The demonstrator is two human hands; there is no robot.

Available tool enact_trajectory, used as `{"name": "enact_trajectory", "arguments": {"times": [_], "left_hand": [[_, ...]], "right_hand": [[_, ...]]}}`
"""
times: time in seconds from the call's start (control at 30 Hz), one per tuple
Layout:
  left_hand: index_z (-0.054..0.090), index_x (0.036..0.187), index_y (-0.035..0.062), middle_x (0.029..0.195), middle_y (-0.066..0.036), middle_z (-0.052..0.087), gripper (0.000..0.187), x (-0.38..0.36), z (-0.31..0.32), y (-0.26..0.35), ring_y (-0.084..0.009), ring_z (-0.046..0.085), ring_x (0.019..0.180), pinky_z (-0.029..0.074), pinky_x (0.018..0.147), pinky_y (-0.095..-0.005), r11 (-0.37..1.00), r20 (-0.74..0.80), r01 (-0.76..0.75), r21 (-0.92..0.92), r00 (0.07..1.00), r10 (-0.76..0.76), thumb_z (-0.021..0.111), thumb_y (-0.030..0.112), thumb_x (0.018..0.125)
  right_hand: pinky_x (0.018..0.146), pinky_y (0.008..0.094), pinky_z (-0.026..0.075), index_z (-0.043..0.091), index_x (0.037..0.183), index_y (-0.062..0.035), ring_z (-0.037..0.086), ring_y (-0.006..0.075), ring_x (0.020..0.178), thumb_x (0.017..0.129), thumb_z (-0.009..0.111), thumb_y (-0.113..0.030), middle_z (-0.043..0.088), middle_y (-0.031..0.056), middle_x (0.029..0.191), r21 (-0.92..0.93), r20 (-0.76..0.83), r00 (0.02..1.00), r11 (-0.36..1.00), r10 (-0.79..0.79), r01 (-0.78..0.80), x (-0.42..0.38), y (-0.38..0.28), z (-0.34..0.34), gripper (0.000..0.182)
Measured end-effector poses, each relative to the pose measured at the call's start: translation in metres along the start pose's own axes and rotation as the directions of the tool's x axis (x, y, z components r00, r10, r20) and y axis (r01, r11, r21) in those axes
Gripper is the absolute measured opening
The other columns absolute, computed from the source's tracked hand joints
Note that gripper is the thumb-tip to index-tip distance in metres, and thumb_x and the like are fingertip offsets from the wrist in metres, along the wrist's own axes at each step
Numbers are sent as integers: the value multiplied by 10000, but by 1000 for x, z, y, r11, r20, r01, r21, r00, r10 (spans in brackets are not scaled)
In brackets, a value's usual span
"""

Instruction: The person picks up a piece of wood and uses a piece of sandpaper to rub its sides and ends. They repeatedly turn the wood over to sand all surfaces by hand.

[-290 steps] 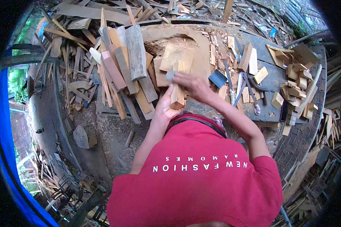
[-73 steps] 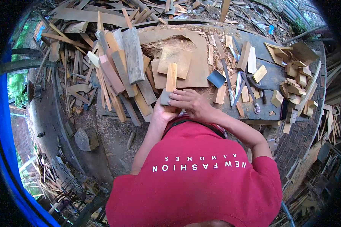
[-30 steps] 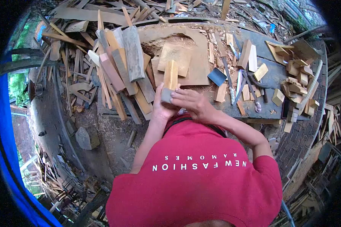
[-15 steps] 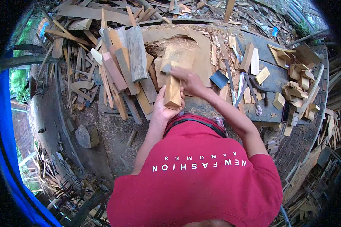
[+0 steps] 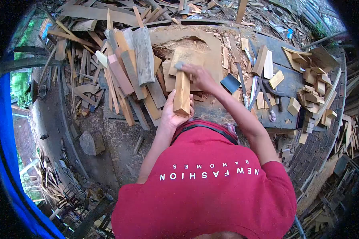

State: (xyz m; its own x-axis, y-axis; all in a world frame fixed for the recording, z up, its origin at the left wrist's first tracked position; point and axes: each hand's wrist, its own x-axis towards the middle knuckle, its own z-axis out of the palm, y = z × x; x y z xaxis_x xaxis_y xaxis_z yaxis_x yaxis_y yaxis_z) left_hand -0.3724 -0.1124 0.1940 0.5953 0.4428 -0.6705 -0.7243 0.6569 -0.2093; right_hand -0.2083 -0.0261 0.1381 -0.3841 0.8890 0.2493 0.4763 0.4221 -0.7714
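A squared wooden block (image 5: 182, 93) points away from me, its far end over a flat light board (image 5: 191, 57). My left hand (image 5: 175, 109) is wrapped round the near part of the block, thumb on the left side and fingertips showing on the right. At the far end of the block, my right hand (image 5: 201, 77) is closed on a small grey piece (image 5: 179, 65), too small to name, which touches or hovers just over the wood. A dark blue sheet (image 5: 230, 83) lies right of my right hand.
Long wooden strips (image 5: 143, 55) are heaped on the left of the bench. Metal tools (image 5: 241, 79) and cut blocks (image 5: 313, 95) lie on the right. A stump (image 5: 92, 142) stands on the ground at the left. A blue tarp (image 5: 6, 139) hangs at the far left.
My right hand has shifted slightly up and away with the grey piece, baring more of the block's top face. My left hand holds the block in nearly the same place.
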Motion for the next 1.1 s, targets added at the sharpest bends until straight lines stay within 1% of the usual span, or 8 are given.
{"name": "enact_trajectory", "arguments": {"times": [0.1,0.17,0.3,0.43,0.57,0.73,0.97,1.1], "left_hand": [[503,1129,70,961,-110,587,479,1,3,-1,-228,572,784,477,663,-374,1000,15,5,-22,1000,-5,511,469,864],[506,1127,72,963,-110,588,469,1,7,-1,-234,573,786,480,672,-382,1000,0,11,-29,1000,-11,504,464,870],[514,1117,70,971,-101,594,439,2,-3,2,-247,580,806,489,700,-408,997,39,-57,51,998,55,481,445,893],[528,1109,117,979,-85,598,385,1,0,1,-223,589,829,502,709,-425,987,-101,-132,88,985,141,468,438,904],[510,1129,73,987,-95,593,435,2,-8,6,-220,586,828,510,692,-416,987,16,-107,117,994,106,458,443,907],[481,1179,44,1010,-123,580,499,3,-3,5,-243,580,840,509,695,-392,1000,62,-15,11,998,14,451,459,902],[468,1199,45,1023,-133,568,501,4,-7,5,-254,572,858,509,706,-384,1000,120,-5,-8,993,6,461,447,900],[474,1199,58,1019,-134,568,486,6,-6,6,-255,573,861,512,705,-386,1000,131,-4,-3,991,4,466,441,900]], "right_hand": [[894,378,459,611,1128,-129,573,329,1039,664,548,46,587,162,1147,10,17,989,989,148,-148,13,13,6,500],[887,365,464,608,1125,-121,577,314,1033,673,556,33,595,161,1132,-40,19,989,989,146,-145,2,1,2,480],[923,381,446,588,1135,-45,554,337,1078,680,559,48,580,188,1150,193,36,999,981,-24,17,-42,-58,-24,466],[960,405,417,551,1193,-45,510,343,1145,679,566,48,543,186,1219,144,105,990,987,-93,77,-73,-89,-44,523],[961,412,423,522,1226,-49,510,324,1151,714,581,31,534,160,1242,-33,98,977,980,-190,194,-60,-61,-31,522],[881,387,469,515,1240,-74,579,324,1038,746,521,32,579,157,1171,57,99,986,989,132,-138,-10,-19,-13,505],[845,348,488,555,1202,-90,613,267,999,789,498,11,614,144,1112,278,-145,969,948,200,-155,-39,-26,-23,429],[751,309,503,632,1049,-58,650,223,868,799,498,-29,658,146,950,289,-191,934,927,300,-239,-59,-25,-32,286]]}}
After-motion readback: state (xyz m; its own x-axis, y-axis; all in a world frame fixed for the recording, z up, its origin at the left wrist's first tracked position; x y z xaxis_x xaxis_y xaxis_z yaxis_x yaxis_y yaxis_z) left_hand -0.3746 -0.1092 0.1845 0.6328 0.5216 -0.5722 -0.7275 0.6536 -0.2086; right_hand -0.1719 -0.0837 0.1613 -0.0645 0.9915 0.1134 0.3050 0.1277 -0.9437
